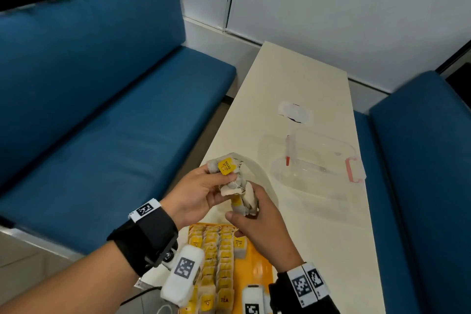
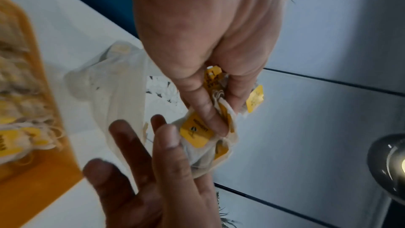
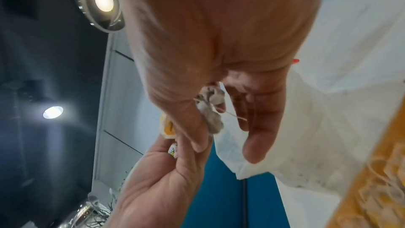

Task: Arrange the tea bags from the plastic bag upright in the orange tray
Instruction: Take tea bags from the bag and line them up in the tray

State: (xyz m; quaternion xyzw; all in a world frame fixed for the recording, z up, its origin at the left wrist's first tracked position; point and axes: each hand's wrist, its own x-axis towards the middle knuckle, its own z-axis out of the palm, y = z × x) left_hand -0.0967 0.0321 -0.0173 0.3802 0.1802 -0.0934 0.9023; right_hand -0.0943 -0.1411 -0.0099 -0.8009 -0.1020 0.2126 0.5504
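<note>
I hold a tangled clump of tea bags [image 1: 225, 166] with yellow tags above the table. My left hand [image 1: 216, 178] pinches the upper end between thumb and fingers [image 2: 203, 110]. My right hand [image 1: 242, 211] grips the lower bags [image 3: 211, 119], thumb against them. The orange tray [image 1: 257, 260] lies under my wrists, with several rows of tea bags [image 1: 216, 257] standing upright in its left part. The translucent plastic bag [image 2: 114, 93] lies crumpled on the table just beyond my hands.
A clear plastic box [image 1: 318, 160] with a pink latch sits on the white table [image 1: 305, 79] to the right. A small white item [image 1: 295, 112] lies farther back. Blue benches [image 1: 102, 109] flank the narrow table on both sides.
</note>
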